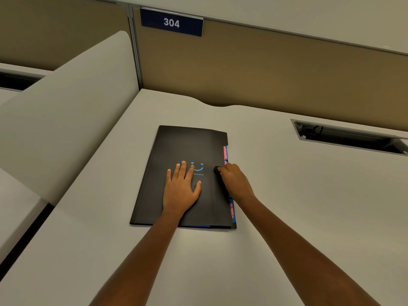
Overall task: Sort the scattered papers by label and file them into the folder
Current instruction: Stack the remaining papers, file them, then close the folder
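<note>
Folder is sitting shut in the middle of the frame on the white desk, black cover up, long axis running from the bottom of the picture toward the top, leaning a bit to the right as it goes up. Cover has a little blue smiley with heart eyes printed on it and a line of tiny blue text under that; I can only make out the tail end, something like "...everytime", rest is covered or too small. Pink and blue tab edges stick out along the folder's right side, writing on them isn't readable. Left hand lies flat on the cover, palm down, fingers straight and slightly spread, tips pointing up the frame, partly over the smiley. Right hand is at the folder's right edge with fingers curled, pinching a small black clasp there. Upper left of center there's a dark blue sign on the tan partition reading "304" in white. Right side of the desk has an open cable slot.
</note>
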Tool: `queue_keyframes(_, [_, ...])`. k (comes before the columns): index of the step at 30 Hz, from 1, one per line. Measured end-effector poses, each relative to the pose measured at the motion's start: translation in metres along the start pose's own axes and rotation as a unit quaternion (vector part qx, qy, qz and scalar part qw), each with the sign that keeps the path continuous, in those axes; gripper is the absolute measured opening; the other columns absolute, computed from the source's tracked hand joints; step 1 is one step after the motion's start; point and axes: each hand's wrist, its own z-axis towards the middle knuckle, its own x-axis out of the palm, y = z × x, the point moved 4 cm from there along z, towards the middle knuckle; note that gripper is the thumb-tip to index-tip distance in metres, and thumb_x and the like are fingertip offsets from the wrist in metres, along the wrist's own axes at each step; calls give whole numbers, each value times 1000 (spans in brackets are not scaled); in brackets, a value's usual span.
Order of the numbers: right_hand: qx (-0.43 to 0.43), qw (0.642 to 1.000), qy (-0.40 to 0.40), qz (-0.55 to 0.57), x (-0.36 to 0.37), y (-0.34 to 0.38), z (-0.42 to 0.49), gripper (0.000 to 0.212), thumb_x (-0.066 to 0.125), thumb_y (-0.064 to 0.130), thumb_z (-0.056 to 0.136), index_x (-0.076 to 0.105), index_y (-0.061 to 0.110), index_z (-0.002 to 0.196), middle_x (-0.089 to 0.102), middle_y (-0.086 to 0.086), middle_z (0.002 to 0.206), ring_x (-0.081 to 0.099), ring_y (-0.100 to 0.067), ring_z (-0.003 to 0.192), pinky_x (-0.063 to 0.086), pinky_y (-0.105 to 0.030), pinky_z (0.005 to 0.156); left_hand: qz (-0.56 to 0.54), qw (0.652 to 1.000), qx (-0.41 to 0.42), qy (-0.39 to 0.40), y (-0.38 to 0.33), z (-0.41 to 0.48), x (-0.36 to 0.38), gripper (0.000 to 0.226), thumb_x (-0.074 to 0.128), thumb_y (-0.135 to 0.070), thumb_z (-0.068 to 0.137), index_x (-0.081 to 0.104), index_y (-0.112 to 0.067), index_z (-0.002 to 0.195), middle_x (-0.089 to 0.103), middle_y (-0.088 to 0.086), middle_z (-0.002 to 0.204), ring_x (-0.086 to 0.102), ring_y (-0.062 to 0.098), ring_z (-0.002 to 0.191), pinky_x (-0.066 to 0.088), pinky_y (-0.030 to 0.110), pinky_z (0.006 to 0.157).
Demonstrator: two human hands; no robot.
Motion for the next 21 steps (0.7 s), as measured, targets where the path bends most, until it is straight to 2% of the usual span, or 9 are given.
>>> queue_keyframes(4, [21, 998, 18, 53, 4, 4, -8, 38, 39, 21, 97, 40, 4, 132, 42, -14, 135, 39, -27, 125, 35, -37, 104, -1, 1000, 0, -4, 0, 0, 0, 90, -5, -57, 70, 22, -18, 145, 17, 10, 154, 12, 25, 143, 3, 43, 116])
queue_keyframes(9, [50, 995, -4, 82, 7, 6, -11, 46, 41, 20, 96, 29, 7, 139, 33, -11, 144, 35, -22, 131, 30, -28, 108, 2, 1000, 2, 0, -1, -1, -1, 91, -7, -57, 69, 21, -18, 145, 15, 10, 154, 11, 24, 144, 1, 42, 116])
queue_keyframes(13, [57, 993, -35, 97, 6, 4, -9, 44, 39, 17, 97, 30, 10, 139, 36, -11, 141, 35, -22, 129, 34, -31, 104, -4, 1000, 2, -5, -1, -2, -2, 89, -5, -57, 70, 23, -17, 145, 17, 11, 154, 13, 25, 143, 3, 42, 116])
queue_keyframes(17, [37, 994, -40, 99, 9, 5, -7, 39, 28, 7, 96, 38, 4, 134, 36, -15, 137, 32, -30, 125, 30, -39, 101, -5, 1000, 4, -7, -1, -2, -2, 89, -5, -56, 70, 24, -17, 145, 18, 11, 154, 14, 25, 143, 4, 43, 116])
queue_keyframes(21, [50, 993, -53, 97, 9, 5, -4, 37, 31, 2, 94, 42, 0, 129, 39, -17, 132, 34, -33, 120, 33, -41, 97, -2, 1000, 4, -5, -1, -2, -2, 89, -6, -56, 70, 22, -17, 145, 17, 11, 154, 13, 25, 143, 3, 42, 116])
